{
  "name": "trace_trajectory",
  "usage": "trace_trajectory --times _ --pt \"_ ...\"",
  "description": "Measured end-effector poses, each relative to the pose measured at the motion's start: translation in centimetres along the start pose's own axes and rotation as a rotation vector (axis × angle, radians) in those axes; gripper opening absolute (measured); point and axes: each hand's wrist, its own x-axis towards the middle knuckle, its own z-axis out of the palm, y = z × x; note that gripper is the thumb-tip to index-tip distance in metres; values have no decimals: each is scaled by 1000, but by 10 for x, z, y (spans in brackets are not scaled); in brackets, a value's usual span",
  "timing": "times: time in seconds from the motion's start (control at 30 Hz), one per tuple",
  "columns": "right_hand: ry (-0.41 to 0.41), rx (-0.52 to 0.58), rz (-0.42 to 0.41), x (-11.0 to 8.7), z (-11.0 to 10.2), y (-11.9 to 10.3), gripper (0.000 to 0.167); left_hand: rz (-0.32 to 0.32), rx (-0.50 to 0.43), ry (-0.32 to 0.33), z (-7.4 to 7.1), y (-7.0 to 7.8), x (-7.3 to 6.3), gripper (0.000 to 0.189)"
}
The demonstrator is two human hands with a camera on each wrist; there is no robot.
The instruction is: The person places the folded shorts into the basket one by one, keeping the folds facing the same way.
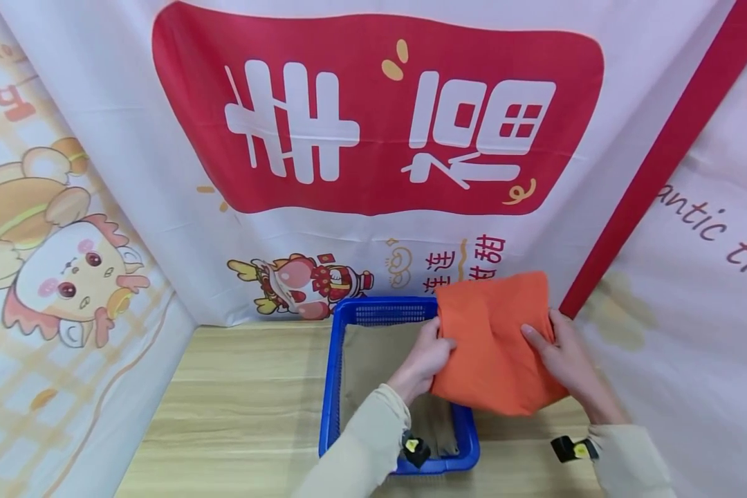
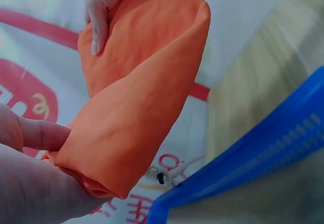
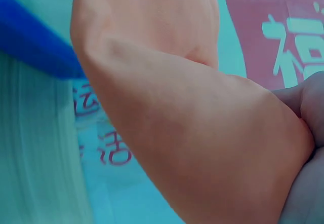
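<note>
Both hands hold up a folded piece of orange cloth [image 1: 488, 346], possibly a garment, over the right side of the blue basket. My left hand [image 1: 427, 356] pinches its left edge, thumb on the near face. On the opposite edge, my right hand [image 1: 563, 356] grips with the thumb laid across the front. The left wrist view shows the orange cloth [image 2: 136, 107] sagging and twisted between the hands. Below the left hand is the blue plastic basket [image 1: 331, 394], with a flat khaki cloth [image 1: 373, 360] lying in it.
The basket stands on a wood-grain tabletop [image 1: 243, 401], near the back wall. A white printed hanging [image 1: 373, 235] covers that wall, and printed fabric sheets [image 1: 691, 290] enclose the left and right sides. Small black-and-yellow pieces [image 1: 416, 449] sit at both wrists.
</note>
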Motion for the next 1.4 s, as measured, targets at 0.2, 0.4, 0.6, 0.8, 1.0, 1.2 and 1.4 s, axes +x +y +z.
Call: trace_trajectory --times 0.2,0.4,0.6,0.8,1.0,1.2,1.4 --pt "-24 79 25 10 23 -24 48 -4 -8 10 -29 15 -6 38" --pt "-40 157 6 17 49 -38 43 -11 26 28 -62 24 -12 38" --pt "-68 219 -13 26 76 -45 47 -29 83 51 -92 26 -16 40" --pt "-95 235 1 34 100 -47 46 -27 146 89 -116 24 -19 43" --pt "-119 266 0 41 122 -49 44 -15 161 130 -133 16 -20 45" --pt "-132 282 -7 46 143 -47 42 -17 190 168 -149 7 -20 45" --pt "-104 249 1 49 159 -40 35 -36 238 190 -159 1 -20 46"
